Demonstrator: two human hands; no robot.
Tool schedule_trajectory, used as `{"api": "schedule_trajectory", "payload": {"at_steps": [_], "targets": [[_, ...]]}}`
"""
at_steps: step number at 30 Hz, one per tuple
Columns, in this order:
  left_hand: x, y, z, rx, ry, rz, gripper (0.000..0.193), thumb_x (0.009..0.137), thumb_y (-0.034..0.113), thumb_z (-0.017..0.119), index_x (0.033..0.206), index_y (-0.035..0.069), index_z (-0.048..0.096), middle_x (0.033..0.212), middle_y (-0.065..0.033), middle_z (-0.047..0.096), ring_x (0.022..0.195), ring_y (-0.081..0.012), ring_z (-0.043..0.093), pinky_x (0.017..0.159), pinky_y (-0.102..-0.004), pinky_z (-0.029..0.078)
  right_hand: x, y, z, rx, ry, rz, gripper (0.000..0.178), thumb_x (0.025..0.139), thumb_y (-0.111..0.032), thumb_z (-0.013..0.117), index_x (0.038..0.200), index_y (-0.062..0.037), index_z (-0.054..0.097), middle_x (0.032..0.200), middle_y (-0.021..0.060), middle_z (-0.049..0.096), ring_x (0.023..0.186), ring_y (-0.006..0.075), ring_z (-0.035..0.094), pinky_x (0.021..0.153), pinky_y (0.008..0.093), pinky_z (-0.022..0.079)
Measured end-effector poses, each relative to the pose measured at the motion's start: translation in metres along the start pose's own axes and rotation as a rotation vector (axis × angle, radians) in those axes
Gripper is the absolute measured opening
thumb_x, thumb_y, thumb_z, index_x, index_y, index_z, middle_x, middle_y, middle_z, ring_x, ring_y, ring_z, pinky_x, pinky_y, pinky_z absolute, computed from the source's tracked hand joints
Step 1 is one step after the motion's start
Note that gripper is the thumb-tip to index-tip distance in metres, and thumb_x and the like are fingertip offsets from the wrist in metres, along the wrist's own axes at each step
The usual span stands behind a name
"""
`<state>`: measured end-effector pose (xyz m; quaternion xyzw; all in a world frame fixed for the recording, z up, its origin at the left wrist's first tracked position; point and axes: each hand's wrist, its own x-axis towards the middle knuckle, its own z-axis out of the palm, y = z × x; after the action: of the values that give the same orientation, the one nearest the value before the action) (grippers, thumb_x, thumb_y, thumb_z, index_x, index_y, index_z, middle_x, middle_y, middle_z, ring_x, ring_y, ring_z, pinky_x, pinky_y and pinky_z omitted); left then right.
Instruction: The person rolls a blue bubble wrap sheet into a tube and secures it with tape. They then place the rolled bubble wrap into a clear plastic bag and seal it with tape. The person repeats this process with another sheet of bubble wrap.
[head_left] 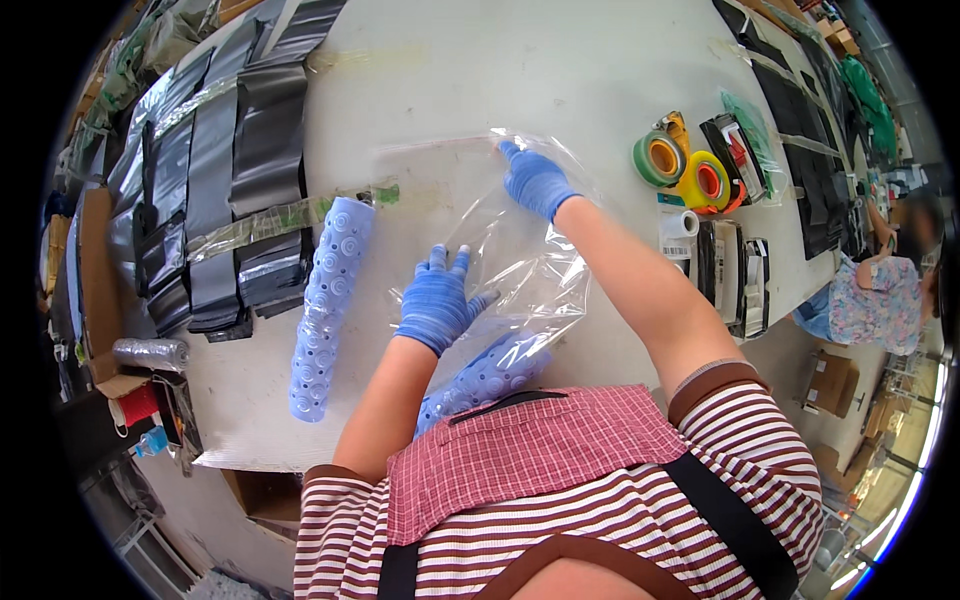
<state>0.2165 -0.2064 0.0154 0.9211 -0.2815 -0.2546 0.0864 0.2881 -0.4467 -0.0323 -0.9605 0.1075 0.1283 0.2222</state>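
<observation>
Both my hands wear blue knitted gloves and are at a clear plastic sheet or bag (540, 280) on the white table. My left hand (437, 302) lies on its near left part, fingers spread. Farther off, my right hand (538, 184) has its fingers together at the far edge of the film, seemingly gripping it; the fingertips are small in view. A rolled periwinkle mat (332, 310) with a swirl pattern rests left of my left hand. Another rolled mat (488, 378) lies near my body, partly covered by the plastic and partly hidden by my apron.
Stacks of black plastic bags (215, 170) are taped down along the left. At right stand tape rolls (660, 160), a yellow tape dispenser (702, 182), a label roll (680, 224) and black packs (735, 275). Beyond the table's right side is another person (875, 295).
</observation>
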Motion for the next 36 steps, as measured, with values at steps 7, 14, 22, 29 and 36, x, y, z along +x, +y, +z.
{"api": "schedule_trajectory", "payload": {"at_steps": [7,14,22,29,36], "targets": [[0.006,-0.011,0.007,-0.048,0.041,0.017,0.078,0.086,0.053,0.065,0.145,0.008,0.042,0.139,-0.0241,0.043,0.122,-0.0388,0.050,0.101,-0.0428,0.046,0.023,0.015,0.005,-0.003,0.050,-0.090,0.059,0.084,-0.012,0.048,0.143,-0.0185,0.043,0.124,0.0174,0.061,0.104,0.0340,0.063,0.090,0.0430,0.050],[0.006,-0.014,0.010,-0.063,0.057,0.034,0.078,0.084,0.050,0.067,0.145,0.008,0.042,0.138,-0.0234,0.044,0.122,-0.0390,0.050,0.102,-0.0430,0.046,0.014,0.013,-0.005,0.140,0.009,-0.025,0.056,0.084,-0.014,0.052,0.140,-0.0160,0.045,0.107,0.0151,0.066,0.094,0.0298,0.065,0.085,0.0399,0.050],[0.005,-0.012,0.014,-0.079,0.079,0.000,0.077,0.083,0.048,0.069,0.144,0.009,0.042,0.143,-0.0221,0.041,0.126,-0.0386,0.047,0.101,-0.0434,0.046,-0.119,0.081,-0.035,0.663,0.616,0.059,0.036,0.090,-0.016,0.061,0.123,-0.0037,0.055,0.098,0.0055,0.062,0.085,0.0118,0.059,0.074,0.0278,0.051],[0.002,-0.013,0.016,-0.067,0.116,0.016,0.076,0.084,0.047,0.069,0.144,0.009,0.043,0.143,-0.0210,0.041,0.126,-0.0382,0.046,0.103,-0.0427,0.045,-0.204,0.073,0.010,1.602,0.295,0.736,0.023,0.092,-0.024,0.065,0.108,-0.0081,0.062,0.092,0.0026,0.063,0.080,0.0141,0.062,0.070,0.0299,0.053],[-0.005,-0.023,0.026,0.001,0.136,0.140,0.070,0.084,0.041,0.069,0.142,0.011,0.046,0.142,-0.0209,0.044,0.124,-0.0393,0.047,0.106,-0.0445,0.039,-0.180,0.060,-0.015,1.737,0.244,0.424,0.017,0.090,-0.019,0.062,0.104,-0.0090,0.062,0.095,0.0051,0.065,0.081,0.0194,0.066,0.068,0.0341,0.056]]}}
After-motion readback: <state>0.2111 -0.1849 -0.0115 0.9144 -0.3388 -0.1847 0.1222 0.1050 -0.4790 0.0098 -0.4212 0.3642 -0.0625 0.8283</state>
